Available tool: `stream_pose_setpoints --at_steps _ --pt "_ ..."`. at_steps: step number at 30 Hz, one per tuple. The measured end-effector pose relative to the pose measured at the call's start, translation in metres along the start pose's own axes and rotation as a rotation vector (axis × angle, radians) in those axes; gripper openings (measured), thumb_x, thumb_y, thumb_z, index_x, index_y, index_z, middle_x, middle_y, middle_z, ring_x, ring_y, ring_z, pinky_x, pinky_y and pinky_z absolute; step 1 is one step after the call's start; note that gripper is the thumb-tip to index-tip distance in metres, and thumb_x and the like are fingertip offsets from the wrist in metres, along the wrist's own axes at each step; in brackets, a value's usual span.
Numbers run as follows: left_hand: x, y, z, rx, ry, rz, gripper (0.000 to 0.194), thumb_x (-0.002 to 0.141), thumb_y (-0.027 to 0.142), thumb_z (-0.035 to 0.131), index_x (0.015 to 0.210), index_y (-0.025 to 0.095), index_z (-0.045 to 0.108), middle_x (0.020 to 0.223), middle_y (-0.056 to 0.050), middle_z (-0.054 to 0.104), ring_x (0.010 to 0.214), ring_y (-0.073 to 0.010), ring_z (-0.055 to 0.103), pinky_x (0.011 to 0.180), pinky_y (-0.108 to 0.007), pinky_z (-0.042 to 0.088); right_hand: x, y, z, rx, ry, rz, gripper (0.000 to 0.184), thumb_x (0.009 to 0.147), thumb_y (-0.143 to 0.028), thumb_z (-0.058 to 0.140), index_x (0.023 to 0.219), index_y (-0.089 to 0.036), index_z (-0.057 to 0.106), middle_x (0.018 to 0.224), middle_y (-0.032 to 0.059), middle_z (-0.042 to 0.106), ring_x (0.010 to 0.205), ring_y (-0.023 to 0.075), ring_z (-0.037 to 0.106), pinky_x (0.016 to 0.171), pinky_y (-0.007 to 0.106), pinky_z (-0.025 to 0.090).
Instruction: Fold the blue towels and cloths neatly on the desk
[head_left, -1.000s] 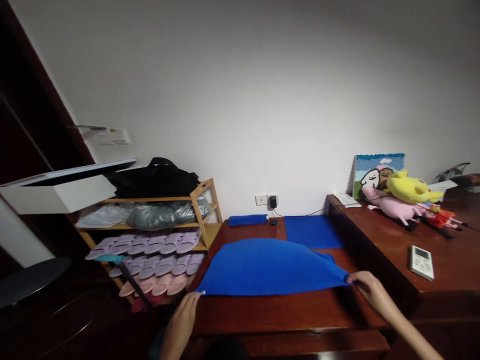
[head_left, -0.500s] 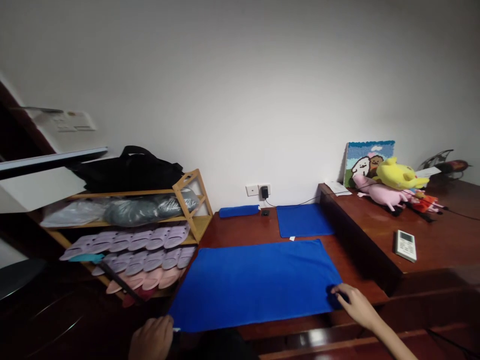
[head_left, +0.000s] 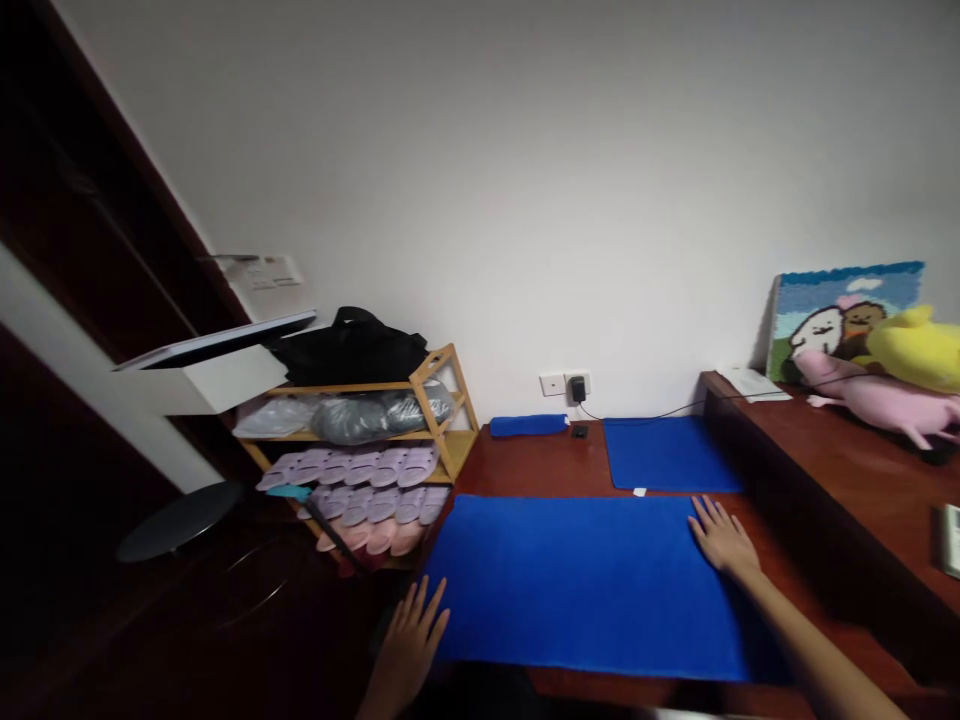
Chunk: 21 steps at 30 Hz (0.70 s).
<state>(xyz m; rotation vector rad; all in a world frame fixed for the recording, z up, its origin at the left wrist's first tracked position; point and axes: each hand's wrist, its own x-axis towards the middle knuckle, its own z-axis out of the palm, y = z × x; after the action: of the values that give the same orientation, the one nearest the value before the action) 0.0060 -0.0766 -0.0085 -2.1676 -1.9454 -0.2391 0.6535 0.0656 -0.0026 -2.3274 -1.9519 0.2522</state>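
Note:
A blue cloth [head_left: 577, 590] lies spread flat on the reddish-brown wooden table [head_left: 517, 465]. My left hand [head_left: 411, 635] rests at its left edge, fingers spread. On the far right part of the cloth lies my right hand [head_left: 724, 540], palm down with the fingers stretched out. Behind the spread cloth is a second blue cloth [head_left: 667, 455], folded flat, with a small white tag at its near edge. A rolled or narrowly folded blue cloth [head_left: 529, 425] sits against the wall.
Left of the table stands a wooden rack [head_left: 454, 440] with rows of slippers [head_left: 382, 467] and a black bag [head_left: 356, 350] on top. A black plug [head_left: 576, 389] sits in the wall socket. A raised surface at right holds a pink plush toy [head_left: 870, 395] and a picture [head_left: 847, 310].
Both hands have let go of the cloth's near corners and opened flat. My right hand has moved to the cloth's far right. The view has swung left.

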Motion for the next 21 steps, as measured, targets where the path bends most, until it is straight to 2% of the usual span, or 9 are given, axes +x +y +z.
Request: stream_pose_setpoints --at_steps 4,7,9,12,15,18,21 --pt "0.006 -0.002 -0.018 0.0 -0.001 0.042 0.048 0.103 0.033 0.034 0.139 0.028 0.065 0.146 -0.009 0.064 0.138 -0.032 0.056 0.11 -0.055 0.048 0.006 0.016 0.021 -0.032 0.017 0.011 0.073 0.101 -0.054 0.016 0.167 -0.022 0.017 0.173 0.0027 0.018 0.159 0.0242 0.014 0.128 0.05 0.013" --pt "0.041 0.001 -0.035 -0.086 0.01 -0.022 0.047 0.104 0.034 0.032 0.124 0.023 0.073 0.129 -0.013 0.073 0.122 -0.0305 0.066 0.107 -0.053 0.051 0.008 0.02 0.028 -0.037 0.028 0.017 0.076 0.099 -0.055 0.013 0.167 -0.022 0.015 0.173 0.0025 0.016 0.159 0.0258 0.013 0.128 0.053 0.013" --pt "0.075 0.004 -0.038 -0.152 0.02 -0.055 0.048 0.105 0.036 0.031 0.125 0.022 0.072 0.129 -0.011 0.073 0.123 -0.0264 0.066 0.111 -0.047 0.05 0.009 0.022 0.031 -0.034 0.035 0.011 0.077 0.098 -0.056 0.013 0.167 -0.021 0.015 0.173 0.0021 0.017 0.159 0.0261 0.013 0.128 0.054 0.013" --pt "0.129 0.009 -0.025 -0.189 0.02 -0.056 0.048 0.105 0.036 0.03 0.136 0.024 0.064 0.146 -0.007 0.064 0.136 -0.0214 0.057 0.117 -0.04 0.044 0.013 0.03 0.035 -0.036 0.043 -0.007 0.079 0.096 -0.058 0.016 0.167 -0.023 0.017 0.173 0.0009 0.018 0.159 0.0269 0.013 0.128 0.054 0.014" --pt "0.167 0.011 -0.004 -0.197 -0.012 -0.07 0.05 0.103 0.039 0.035 0.146 0.023 0.057 0.158 -0.008 0.053 0.146 -0.0232 0.047 0.121 -0.041 0.039 0.02 0.044 0.04 -0.04 0.062 -0.026 0.079 0.094 -0.058 0.018 0.166 -0.025 0.024 0.172 -0.0006 0.022 0.159 0.027 0.014 0.127 0.054 0.017" --pt "0.182 0.011 0.013 -0.197 -0.072 -0.091 0.055 0.102 0.046 0.039 0.148 0.021 0.055 0.159 -0.011 0.051 0.147 -0.0265 0.046 0.121 -0.044 0.038 0.027 0.058 0.046 -0.056 0.07 -0.04 0.079 0.092 -0.057 0.018 0.164 -0.028 0.03 0.171 -0.002 0.025 0.159 0.0261 0.016 0.127 0.054 0.019" --pt "0.183 0.006 0.025 -0.196 -0.104 -0.101 0.06 0.102 0.052 0.038 0.154 0.024 0.048 0.164 -0.01 0.043 0.151 -0.0262 0.041 0.124 -0.047 0.032 0.03 0.066 0.052 -0.084 0.082 -0.077 0.08 0.089 -0.059 0.019 0.162 -0.029 0.034 0.171 -0.0033 0.026 0.159 0.0263 0.014 0.127 0.055 0.016"
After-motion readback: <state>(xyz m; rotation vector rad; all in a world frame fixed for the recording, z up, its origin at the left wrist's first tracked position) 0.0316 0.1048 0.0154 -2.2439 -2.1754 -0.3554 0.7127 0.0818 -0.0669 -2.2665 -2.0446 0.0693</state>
